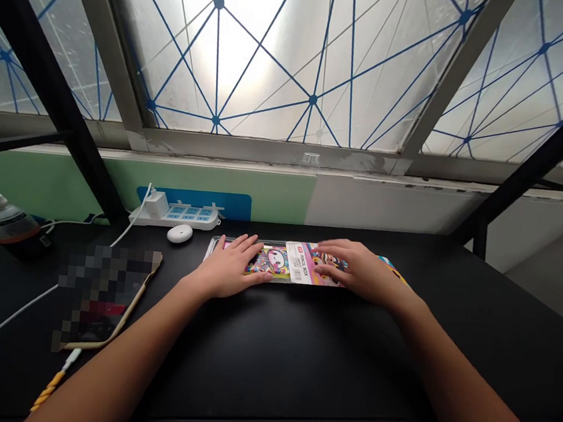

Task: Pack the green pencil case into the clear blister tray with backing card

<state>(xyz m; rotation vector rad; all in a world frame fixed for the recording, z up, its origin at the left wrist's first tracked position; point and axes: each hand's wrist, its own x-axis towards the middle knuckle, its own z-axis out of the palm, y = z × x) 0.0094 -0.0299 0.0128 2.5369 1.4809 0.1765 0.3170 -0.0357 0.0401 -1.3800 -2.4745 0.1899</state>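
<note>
A colourful flat pencil box (300, 264) with a white label lies lengthwise on the black table (266, 357), near its back edge. My left hand (230, 266) rests flat over the left part of the box, its fingers apart. Over the right part lies my right hand (348, 268), palm down with the fingers spread and slightly bent. Both hands hide parts of the box; its printed middle and the label show between them.
At the left are a tablet-like device (105, 306) in a tan case, a charging cable (48, 391) and a bottle (5, 225). A power strip (190, 216) and a round white case (179, 233) stand at the back. Black frame bars (527, 166) rise at both sides.
</note>
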